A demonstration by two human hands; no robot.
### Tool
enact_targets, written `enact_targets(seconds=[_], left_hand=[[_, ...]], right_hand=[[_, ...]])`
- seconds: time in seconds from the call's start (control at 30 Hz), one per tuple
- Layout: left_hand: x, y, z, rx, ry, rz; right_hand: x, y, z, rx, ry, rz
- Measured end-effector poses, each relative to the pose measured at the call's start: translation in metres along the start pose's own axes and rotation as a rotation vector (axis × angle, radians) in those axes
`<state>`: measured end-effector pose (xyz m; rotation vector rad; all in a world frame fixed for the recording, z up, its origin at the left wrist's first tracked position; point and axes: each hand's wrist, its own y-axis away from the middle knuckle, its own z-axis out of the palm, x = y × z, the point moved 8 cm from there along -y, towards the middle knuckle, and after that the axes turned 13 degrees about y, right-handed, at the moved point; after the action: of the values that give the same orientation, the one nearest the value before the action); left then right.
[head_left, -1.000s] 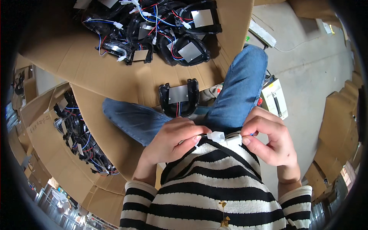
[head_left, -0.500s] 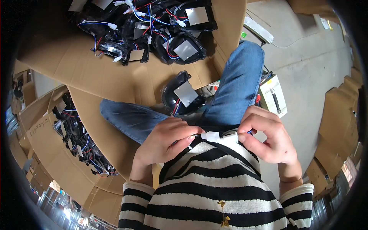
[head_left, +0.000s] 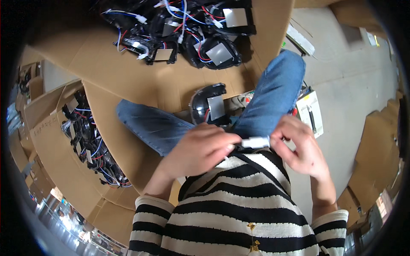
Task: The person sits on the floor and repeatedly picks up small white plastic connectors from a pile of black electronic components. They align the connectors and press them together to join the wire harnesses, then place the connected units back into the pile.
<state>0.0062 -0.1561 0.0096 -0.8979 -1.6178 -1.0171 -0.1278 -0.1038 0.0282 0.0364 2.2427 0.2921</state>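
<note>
Above my lap, a white plastic wire connector [head_left: 255, 142] stretches between my two hands, slightly blurred. My left hand [head_left: 203, 149] is closed in a pinch at its left end, where a dark lead runs under the fingers. At the opposite end my right hand [head_left: 299, 147] pinches with thumb and forefinger, a bit of blue showing there. The connector looks like one piece now; whether its halves are fully locked cannot be seen. Just beyond my left hand, between my legs, sits a black lamp unit [head_left: 198, 106] with a silver plate [head_left: 216, 107] and a red wire.
A large cardboard box [head_left: 124, 81] ahead holds several black lamp units [head_left: 220, 53] with loose wires and white plugs. Another carton [head_left: 55, 132] at left holds more. Right of my knee stand a white device with a black handle [head_left: 311, 113] and a power strip [head_left: 300, 39].
Two white connector halves, side by side before, now appear as one straight piece. Both hands have risen slightly away from my body. The lamp unit has turned, and the view has shifted.
</note>
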Motion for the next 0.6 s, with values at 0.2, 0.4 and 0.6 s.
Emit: enact_targets(seconds=[0.2,0.4,0.6], left_hand=[[0.01,-0.02,0.051,0.142,0.156,0.243],[0.013,-0.096,0.139,0.082,0.226,0.308],[0.003,-0.096,0.164,0.096,0.283,0.252]], right_hand=[[0.047,0.064,-0.005,0.06,-0.152,0.255],[0.135,0.169,-0.032,0.387,-0.51,0.532],[0.145,0.192,-0.023,0.359,-0.6,0.552]])
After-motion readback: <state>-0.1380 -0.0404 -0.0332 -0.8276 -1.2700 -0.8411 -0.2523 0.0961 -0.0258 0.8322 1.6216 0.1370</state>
